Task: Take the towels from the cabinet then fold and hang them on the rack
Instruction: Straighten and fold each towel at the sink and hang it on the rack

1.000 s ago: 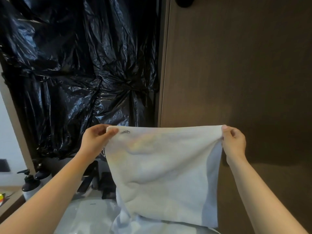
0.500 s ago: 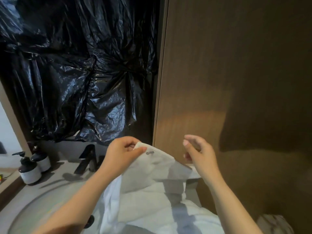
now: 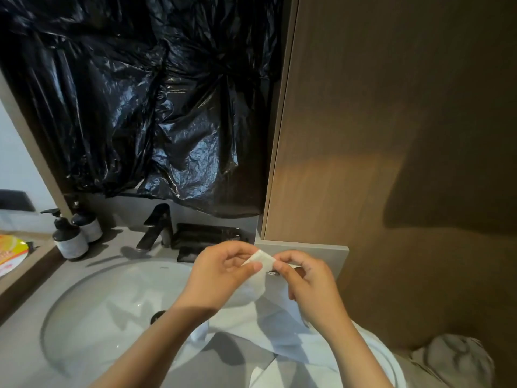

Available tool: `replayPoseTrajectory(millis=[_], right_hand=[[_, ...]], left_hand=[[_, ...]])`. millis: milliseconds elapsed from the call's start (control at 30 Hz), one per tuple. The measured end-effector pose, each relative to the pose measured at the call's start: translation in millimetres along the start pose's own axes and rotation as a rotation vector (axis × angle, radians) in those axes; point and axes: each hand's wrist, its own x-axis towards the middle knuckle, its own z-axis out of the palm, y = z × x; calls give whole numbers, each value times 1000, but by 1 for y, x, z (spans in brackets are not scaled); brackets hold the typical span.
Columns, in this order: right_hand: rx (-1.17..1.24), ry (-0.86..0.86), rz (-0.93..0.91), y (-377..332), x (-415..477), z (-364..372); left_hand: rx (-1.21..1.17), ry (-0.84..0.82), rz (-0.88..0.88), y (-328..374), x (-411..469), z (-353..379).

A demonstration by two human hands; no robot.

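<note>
A white towel hangs folded in half from both my hands over the right side of the sink. My left hand pinches its top corners between thumb and fingers. My right hand meets it there and pinches the same corners from the right. The rest of the towel drapes down between my forearms onto the counter edge. The tall brown cabinet door stands closed behind my hands. No rack is in view.
A white round sink with a black faucet lies to the left. Two dark pump bottles stand at the far left. Black plastic sheeting covers the wall above. A crumpled towel lies at the lower right.
My hands held the towel spread wide and high; they came down and together, bringing its top corners to meet, so the towel now hangs doubled over the sink.
</note>
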Motion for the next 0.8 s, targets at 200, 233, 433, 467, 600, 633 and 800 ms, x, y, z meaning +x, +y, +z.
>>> replayPoseTrajectory(millis=[200,233,433,467,600,633,800], right_hand=[[-252,-68,-48,5,-1,14],[-244,-71,-69,4,-2,16],[-149,-12,-144,-10,-7,24],[-141,2,-155,-12,-7,23],[-135,10,-185,-14,-7,17],[-141,23,-179,-14,-7,17],[-62,173,-178,-19,-6,7]], left_hand=[[-82,108,-103,-25,-21,-8],[-115,143,-111,-27,-23,-9],[-100,205,13,-19,-24,-3],[-93,199,29,-17,-24,-1],[-44,166,83,-14,-23,1],[-20,148,101,-14,-23,0],[113,69,163,-27,-24,-10]])
